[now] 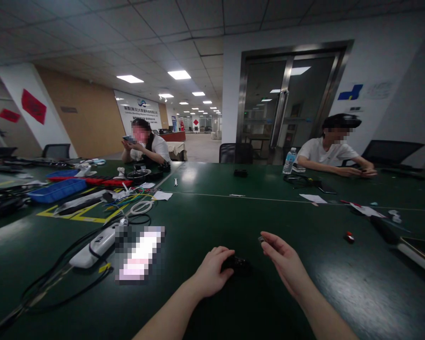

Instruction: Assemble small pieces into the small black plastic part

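Note:
On the dark green table, my left hand [213, 273] is closed round one end of a small black object [241, 264], whose exact kind is too dark to make out. My right hand [286, 260], a little to the right and raised slightly, pinches a small metallic piece [260, 239] between thumb and fingertips. That piece is too small to name. It is apart from the black object.
To the left lie a lit, blurred-out screen [141, 255], a white power strip [94, 248] with black cables, and a blue tray [58, 190]. A small red item [349, 237] is on the right. A water bottle [289, 161] stands farther back; two people sit across the table.

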Demonstrator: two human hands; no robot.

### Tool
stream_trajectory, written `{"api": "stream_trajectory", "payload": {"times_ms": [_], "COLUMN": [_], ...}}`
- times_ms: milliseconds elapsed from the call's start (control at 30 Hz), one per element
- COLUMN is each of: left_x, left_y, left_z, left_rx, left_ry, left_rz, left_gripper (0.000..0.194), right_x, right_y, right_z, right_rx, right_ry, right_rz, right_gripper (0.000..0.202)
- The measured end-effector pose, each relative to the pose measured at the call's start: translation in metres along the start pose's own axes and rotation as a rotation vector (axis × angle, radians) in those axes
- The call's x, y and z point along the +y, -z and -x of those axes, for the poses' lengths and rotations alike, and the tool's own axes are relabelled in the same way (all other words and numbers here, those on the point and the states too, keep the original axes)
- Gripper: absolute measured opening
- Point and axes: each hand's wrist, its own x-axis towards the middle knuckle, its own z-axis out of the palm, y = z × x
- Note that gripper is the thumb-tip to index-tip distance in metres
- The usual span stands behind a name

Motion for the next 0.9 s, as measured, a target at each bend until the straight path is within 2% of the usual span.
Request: {"api": "stream_trajectory", "payload": {"times_ms": [433, 700, 900], "left_x": [0.003, 0.003, 0.005], "left_y": [0.004, 0.004, 0.005], "left_z": [0.000, 0.001, 0.002], "left_rx": [-0.054, -0.061, -0.056], "left_ry": [0.059, 0.059, 0.053], "left_rz": [0.025, 0.031, 0.023], "left_gripper": [0.047, 0.047, 0.046], "right_x": [-0.009, -0.009, -0.022], "right_y": [0.011, 0.017, 0.013], "right_z": [-0.005, -0.010, -0.005], "right_rx": [0.119, 0.210, 0.253], "right_ry": [-0.138, -0.230, -0.307], "right_rz": [-0.500, -0.597, -0.645], "right_gripper": [0.033, 0.011, 0.010]}}
